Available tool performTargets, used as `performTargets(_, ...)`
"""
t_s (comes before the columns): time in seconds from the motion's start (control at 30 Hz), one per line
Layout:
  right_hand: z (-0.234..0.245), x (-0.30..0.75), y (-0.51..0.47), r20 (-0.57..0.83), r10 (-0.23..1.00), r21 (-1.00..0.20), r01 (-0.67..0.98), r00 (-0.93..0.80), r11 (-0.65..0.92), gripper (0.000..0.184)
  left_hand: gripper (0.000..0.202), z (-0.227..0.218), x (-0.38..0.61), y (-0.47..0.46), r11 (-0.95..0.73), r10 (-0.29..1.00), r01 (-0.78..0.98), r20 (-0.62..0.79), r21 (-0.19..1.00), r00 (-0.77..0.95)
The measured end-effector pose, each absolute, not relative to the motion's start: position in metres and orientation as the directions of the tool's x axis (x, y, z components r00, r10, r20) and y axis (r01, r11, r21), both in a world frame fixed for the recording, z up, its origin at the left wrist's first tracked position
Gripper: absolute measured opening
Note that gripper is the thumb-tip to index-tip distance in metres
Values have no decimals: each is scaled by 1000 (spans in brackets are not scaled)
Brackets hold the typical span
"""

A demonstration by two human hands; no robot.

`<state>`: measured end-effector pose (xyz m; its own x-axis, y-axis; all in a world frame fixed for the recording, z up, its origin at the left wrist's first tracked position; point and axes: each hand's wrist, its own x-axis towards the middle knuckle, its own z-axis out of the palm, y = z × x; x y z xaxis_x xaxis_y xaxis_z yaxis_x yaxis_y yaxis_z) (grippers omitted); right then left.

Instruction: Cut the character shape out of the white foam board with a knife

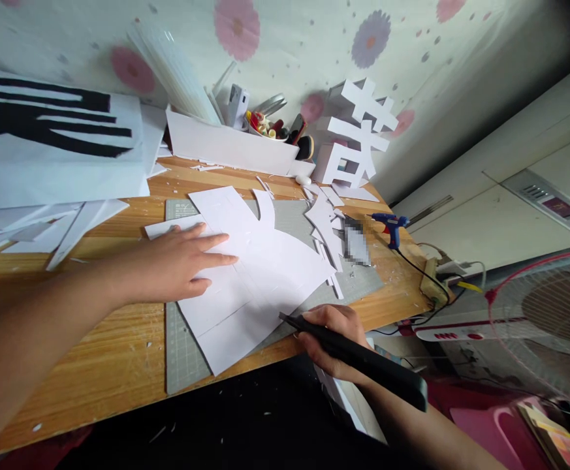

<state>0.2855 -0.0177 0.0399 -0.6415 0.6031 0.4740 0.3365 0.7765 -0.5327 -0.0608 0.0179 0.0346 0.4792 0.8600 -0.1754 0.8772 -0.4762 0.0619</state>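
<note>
My left hand (187,261) lies flat with its fingers spread on a white foam board sheet (265,274), partly cut along curved edges. Under the sheet is a grey cutting mat (181,359). My right hand (336,333) is wrapped round a black utility knife (363,359). The knife's tip points left and is at the sheet's lower right edge; whether it touches cannot be made out. A curved white strip (265,207) lies by the sheet's top. Several white offcuts (324,228) are heaped to its right.
A blue glue gun (391,225) and a power strip (434,284) are at the table's right end. A white three-dimensional character (353,140) stands behind. At the back left lies a sheet with black strokes (59,124). A fan (549,320) is at the right.
</note>
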Motion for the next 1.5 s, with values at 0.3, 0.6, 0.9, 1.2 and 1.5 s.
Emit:
performTargets(0.3,35,278,5,557,791,-723,321,-254,612,18,56,45,-54,16,-410,872,894,-208,181,442)
performTargets(0.6,16,206,55,358,853,-794,356,-379,492,27,53,37,-61,15,-471,862,866,-124,166,492)
performTargets(0.9,8,210,55,334,835,-762,396,-437,512,25,52,42,-56,12,-447,866,871,-148,202,478)
performTargets(1.2,9,209,54,341,826,-729,428,-449,534,24,54,43,-57,12,-437,869,864,-129,249,477)
performTargets(1.5,16,201,52,358,811,-735,396,-462,550,16,56,49,-53,13,-407,872,890,-202,208,446)
